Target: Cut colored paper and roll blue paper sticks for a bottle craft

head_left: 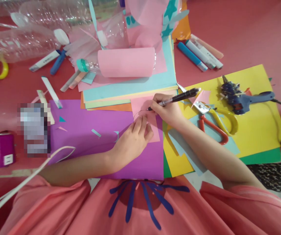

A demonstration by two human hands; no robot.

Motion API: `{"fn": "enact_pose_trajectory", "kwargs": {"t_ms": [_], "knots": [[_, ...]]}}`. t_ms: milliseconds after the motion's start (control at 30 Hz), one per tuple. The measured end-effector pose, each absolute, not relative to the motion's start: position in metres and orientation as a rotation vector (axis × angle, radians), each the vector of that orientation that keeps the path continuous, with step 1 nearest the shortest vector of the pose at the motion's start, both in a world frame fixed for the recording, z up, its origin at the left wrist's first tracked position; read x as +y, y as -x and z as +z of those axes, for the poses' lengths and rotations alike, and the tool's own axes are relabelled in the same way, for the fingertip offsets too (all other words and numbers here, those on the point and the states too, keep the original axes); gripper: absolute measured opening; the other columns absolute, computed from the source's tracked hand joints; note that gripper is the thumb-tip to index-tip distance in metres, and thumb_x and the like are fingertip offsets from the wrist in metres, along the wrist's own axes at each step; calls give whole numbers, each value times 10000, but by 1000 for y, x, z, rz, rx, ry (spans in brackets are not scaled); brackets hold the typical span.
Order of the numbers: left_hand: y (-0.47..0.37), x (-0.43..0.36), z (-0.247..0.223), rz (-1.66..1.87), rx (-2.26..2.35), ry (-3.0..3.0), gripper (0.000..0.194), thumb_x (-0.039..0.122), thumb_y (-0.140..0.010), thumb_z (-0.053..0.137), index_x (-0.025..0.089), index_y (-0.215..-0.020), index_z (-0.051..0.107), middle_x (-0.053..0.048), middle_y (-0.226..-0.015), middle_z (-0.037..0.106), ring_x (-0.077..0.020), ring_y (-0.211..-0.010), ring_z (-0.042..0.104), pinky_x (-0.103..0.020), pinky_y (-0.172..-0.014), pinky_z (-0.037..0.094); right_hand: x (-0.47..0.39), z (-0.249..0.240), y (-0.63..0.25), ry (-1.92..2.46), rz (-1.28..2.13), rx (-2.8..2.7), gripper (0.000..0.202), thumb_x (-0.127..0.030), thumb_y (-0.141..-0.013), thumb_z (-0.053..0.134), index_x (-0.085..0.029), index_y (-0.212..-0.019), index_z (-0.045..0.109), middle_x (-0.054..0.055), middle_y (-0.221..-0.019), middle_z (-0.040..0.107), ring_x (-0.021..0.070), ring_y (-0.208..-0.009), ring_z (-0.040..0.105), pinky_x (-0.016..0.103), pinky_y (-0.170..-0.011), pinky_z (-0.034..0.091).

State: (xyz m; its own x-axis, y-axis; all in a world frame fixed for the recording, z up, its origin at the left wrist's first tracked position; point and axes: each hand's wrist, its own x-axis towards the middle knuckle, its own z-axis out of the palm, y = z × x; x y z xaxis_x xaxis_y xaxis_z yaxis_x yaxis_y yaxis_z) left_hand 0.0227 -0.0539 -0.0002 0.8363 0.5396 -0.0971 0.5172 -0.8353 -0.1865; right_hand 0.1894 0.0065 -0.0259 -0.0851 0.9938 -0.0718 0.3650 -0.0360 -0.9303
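Observation:
My right hand (166,109) grips a black pen (179,97), its tip on a small pink sheet of paper (152,129). A thin curved line shows on that sheet, left of the tip. Lying flat with fingers spread, my left hand (133,140) presses the lower left part of the pink sheet. Beneath it is a purple sheet (94,127) with small paper scraps. Just past the sheets lies a plastic bottle wrapped in pink paper (127,62), with a green cap. Scissors (204,112) with red and yellow handles rest to the right of my right hand.
A glue gun (243,98) lies on yellow paper (255,130) at right, its cord running off the edge. Several markers (199,54) lie behind it. Clear bottles (20,42) fill the back left. A white cable (28,179) crosses near my left arm.

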Motion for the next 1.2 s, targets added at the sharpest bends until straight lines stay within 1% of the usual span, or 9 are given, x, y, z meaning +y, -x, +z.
{"fn": "enact_pose_trajectory", "kwargs": {"t_ms": [167,367,500,633,733,833,1000,1100,1200], "knots": [[-23,-53,1,257,-849,2877,379,67,-917,367,36,-1251,544,-277,-1314,592,-320,-1240,586,-361,-906,539,7,-24,-190,1480,1158,-1507,311,-118,-744,520,-217,-515,334,-61,-492,347,82,-489,338,254,-505,287],[-23,-53,2,252,-832,2869,378,58,-912,366,29,-1239,555,-291,-1313,588,-322,-1231,594,-356,-901,541,8,-22,-189,1497,1121,-1494,315,-91,-713,511,-225,-498,322,-68,-472,306,78,-469,334,264,-496,275],[-23,-54,2,244,-824,2861,379,70,-911,377,31,-1241,560,-282,-1303,599,-327,-1222,600,-351,-892,549,8,-21,-190,1482,1121,-1479,311,-99,-700,518,-224,-486,330,-62,-446,343,76,-447,350,254,-467,276],[-24,-54,2,305,-856,2875,410,77,-920,379,56,-1296,540,-273,-1368,553,-325,-1247,583,-346,-895,555,8,-22,-194,1499,1180,-1283,307,-90,-721,469,-222,-474,346,-45,-409,415,76,-390,375,233,-408,278],[-24,-55,5,344,-927,2894,476,82,-933,373,119,-1396,473,-253,-1402,530,-319,-1263,572,-346,-890,560,9,-23,-197,1469,1280,-1165,256,-130,-774,461,-214,-532,460,-28,-450,519,79,-368,421,226,-385,315],[-23,-55,9,399,-1003,2926,512,85,-933,389,175,-1435,439,-235,-1414,524,-313,-1276,560,-348,-894,559,9,-25,-197,1386,1319,-1239,213,-164,-782,503,-209,-573,508,-31,-468,545,88,-389,469,233,-420,364],[-21,-54,11,395,-1015,2948,485,169,-932,451,144,-1416,446,-261,-1393,529,-330,-1276,555,-376,-952,530,10,-26,-196,1347,1246,-1388,225,-199,-754,615,-209,-562,497,-43,-480,550,90,-432,497,236,-455,374],[-22,-54,9,333,-1007,2941,466,177,-926,461,139,-1391,468,-254,-1385,538,-331,-1260,568,-371,-958,524,10,-27,-197,1345,1277,-1334,202,-210,-790,586,-212,-602,510,-46,-484,552,85,-405,483,238,-449,394],[-22,-55,9,309,-1007,2949,461,162,-920,460,129,-1379,483,-241,-1386,544,-332,-1261,568,-368,-971,518,9,-29,-196,1325,1295,-1271,216,-300,-836,566,-216,-642,524,-36,-509,563,92,-399,498,242,-435,410]]}}
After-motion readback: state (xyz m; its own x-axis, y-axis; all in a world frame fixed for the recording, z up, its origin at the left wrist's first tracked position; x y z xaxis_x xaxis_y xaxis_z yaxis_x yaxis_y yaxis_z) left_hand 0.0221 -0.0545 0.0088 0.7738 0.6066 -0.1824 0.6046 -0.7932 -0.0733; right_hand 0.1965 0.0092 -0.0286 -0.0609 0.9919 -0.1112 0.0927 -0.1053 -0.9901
